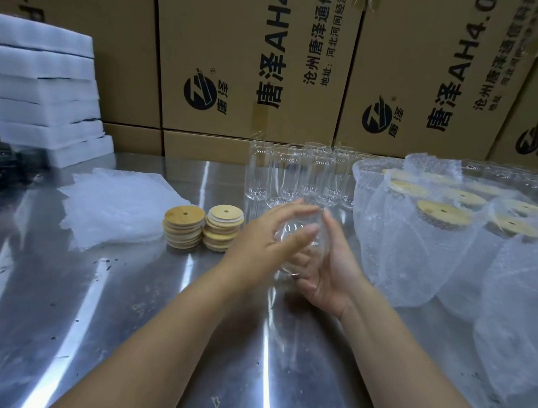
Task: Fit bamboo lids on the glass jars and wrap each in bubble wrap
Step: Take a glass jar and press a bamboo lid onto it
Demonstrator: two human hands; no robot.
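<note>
Both my hands hold one clear glass jar (294,234) above the middle of the steel table, tilted so its open mouth faces me. My left hand (264,245) wraps its left side and my right hand (330,273) cups it from below and the right. Two stacks of round bamboo lids (184,226) (224,227) stand just left of my hands. A pile of flat bubble wrap sheets (116,204) lies further left. Several bare jars (292,173) stand behind my hands.
Several lidded jars in bubble wrap (442,236) crowd the right side of the steel table (124,305). White foam sheets (41,89) are stacked at the back left, with dark items below them. Printed cardboard boxes (256,58) wall off the back.
</note>
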